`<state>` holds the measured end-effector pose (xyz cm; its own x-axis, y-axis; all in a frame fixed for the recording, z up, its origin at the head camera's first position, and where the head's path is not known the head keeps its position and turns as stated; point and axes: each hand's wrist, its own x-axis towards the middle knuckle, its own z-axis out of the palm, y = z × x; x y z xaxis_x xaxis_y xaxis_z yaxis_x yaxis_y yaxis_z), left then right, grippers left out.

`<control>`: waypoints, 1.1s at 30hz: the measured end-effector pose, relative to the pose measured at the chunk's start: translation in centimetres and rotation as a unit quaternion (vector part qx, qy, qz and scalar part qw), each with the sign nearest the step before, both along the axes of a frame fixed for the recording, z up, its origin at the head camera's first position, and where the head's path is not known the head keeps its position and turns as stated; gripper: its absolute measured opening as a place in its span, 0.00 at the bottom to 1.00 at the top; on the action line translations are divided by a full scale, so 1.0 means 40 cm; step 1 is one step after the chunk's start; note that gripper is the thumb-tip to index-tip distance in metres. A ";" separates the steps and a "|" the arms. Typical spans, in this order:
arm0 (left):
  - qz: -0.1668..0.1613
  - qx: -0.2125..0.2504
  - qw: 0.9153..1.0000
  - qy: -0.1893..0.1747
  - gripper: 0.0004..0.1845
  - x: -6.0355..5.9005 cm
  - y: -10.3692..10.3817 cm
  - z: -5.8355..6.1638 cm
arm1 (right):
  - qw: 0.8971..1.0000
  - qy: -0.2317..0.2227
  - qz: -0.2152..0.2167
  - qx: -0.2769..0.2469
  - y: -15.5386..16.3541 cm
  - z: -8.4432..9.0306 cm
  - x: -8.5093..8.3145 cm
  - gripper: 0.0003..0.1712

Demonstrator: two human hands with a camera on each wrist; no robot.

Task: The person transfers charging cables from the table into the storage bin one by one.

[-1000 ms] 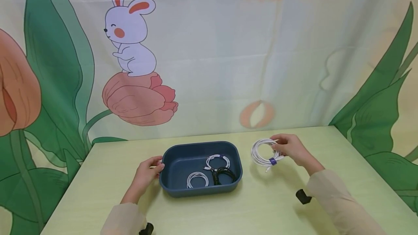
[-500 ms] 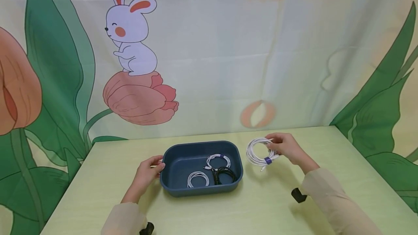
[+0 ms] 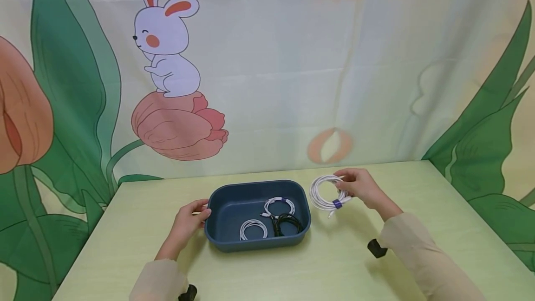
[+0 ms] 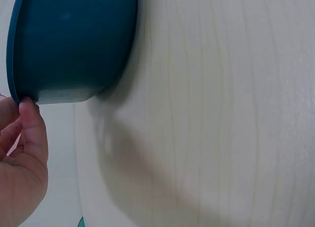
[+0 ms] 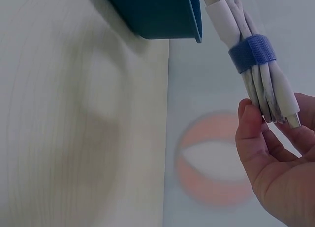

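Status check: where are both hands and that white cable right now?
Left hand touching blue bin rim. Right hand pinching coiled white cable, held beside the bin. Three coils in the bin; path clear.

Right hand (image 3: 360,188) grips cable coil (image 3: 326,193) — beside bin (image 3: 221,240).
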<state>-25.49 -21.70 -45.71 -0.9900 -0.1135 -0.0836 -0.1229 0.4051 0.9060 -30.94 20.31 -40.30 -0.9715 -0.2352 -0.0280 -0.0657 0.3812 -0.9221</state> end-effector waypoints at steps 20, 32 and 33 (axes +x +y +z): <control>-0.001 -0.006 1.000 0.000 0.21 0.001 -0.001 0.008 | 0.999 -0.001 -0.029 -0.033 -0.059 0.003 -0.010 0.19; -0.001 -0.008 1.000 -0.003 0.20 -0.003 -0.002 0.000 | 0.998 -0.012 -0.029 -0.055 -0.097 -0.010 -0.010 0.19; 0.000 -0.009 1.000 -0.003 0.20 -0.002 -0.001 0.000 | 0.998 -0.012 -0.029 -0.057 -0.101 -0.011 -0.011 0.18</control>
